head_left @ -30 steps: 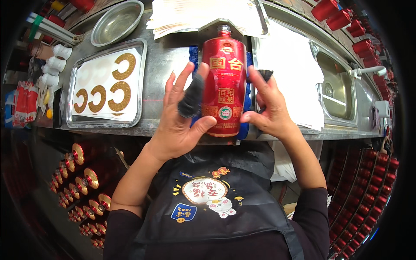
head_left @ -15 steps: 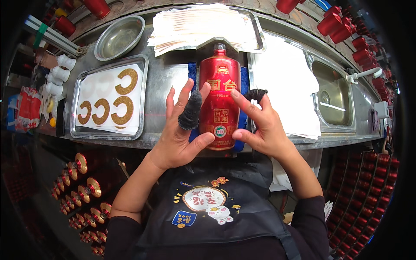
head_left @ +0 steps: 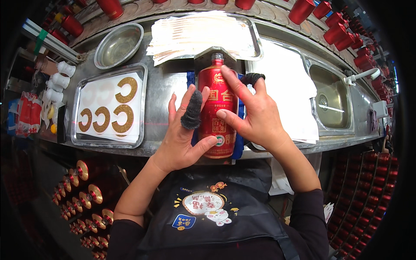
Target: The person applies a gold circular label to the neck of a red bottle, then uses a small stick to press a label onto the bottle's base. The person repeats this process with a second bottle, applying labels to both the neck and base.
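Note:
A red bottle [head_left: 223, 102] with gold lettering and a clear neck lies on its back in a blue-lined cradle [head_left: 190, 78], neck pointing away from me. My left hand [head_left: 177, 141] is spread along its left side, with the thumb on the bottle near its base. A black cloth sleeve [head_left: 191, 113] covers one of that hand's fingers. From the right, my right hand [head_left: 261, 117] reaches over the bottle, fingers apart. Its index fingertip rests near the bottle's shoulder and its thumb lies mid-body. Another black finger sleeve [head_left: 252, 79] is on this hand.
On the left stands a metal tray [head_left: 145, 93] with gold C-shaped labels [head_left: 123, 120], a metal bowl [head_left: 139, 43] behind it. White sheets [head_left: 190, 32] are stacked at the back, more paper [head_left: 281, 86] at right beside a sink [head_left: 333, 110]. Red bottles [head_left: 301, 11] line the far conveyor.
My right hand has slid up the bottle, its index finger now near the shoulder and its thumb higher on the body. My left hand stays about where it was. The view has shifted slightly.

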A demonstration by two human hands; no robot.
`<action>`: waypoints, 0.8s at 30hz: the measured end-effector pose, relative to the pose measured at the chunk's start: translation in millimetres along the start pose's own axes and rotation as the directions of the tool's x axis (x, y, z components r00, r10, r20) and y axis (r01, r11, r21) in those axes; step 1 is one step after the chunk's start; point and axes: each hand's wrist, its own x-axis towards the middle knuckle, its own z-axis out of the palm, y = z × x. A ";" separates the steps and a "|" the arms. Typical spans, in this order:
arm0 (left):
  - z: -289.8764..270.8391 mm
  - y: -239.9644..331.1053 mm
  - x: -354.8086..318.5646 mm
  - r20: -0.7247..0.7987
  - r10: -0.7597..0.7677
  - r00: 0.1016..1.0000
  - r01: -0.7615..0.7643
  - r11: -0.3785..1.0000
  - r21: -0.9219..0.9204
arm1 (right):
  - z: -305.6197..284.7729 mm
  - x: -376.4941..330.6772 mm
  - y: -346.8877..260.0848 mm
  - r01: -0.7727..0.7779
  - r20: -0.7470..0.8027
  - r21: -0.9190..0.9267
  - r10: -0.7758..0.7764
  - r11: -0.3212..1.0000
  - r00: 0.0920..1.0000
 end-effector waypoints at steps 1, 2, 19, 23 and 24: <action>-1.2 0.5 -1.8 0.002 0.001 1.000 -0.001 1.000 0.010 | 0.5 -3.0 1.3 -0.002 -0.012 0.016 0.002 1.000 1.000; -1.8 1.4 -3.3 0.005 0.002 1.000 -0.003 1.000 0.020 | 0.5 -7.2 0.4 -0.001 -0.005 0.021 0.001 1.000 1.000; 3.3 -0.5 -9.6 0.025 0.005 1.000 -0.005 1.000 -0.005 | 0.8 -22.3 -7.3 0.018 0.097 -0.019 -0.016 1.000 0.995; 4.1 -1.2 -10.0 0.026 0.005 1.000 -0.005 1.000 0.012 | 0.7 -22.9 -8.4 0.020 0.083 0.006 -0.021 1.000 0.996; 4.6 -1.9 -9.7 0.022 0.012 1.000 -0.013 1.000 0.012 | 2.8 -23.1 -6.5 0.037 0.060 0.017 -0.038 0.999 0.997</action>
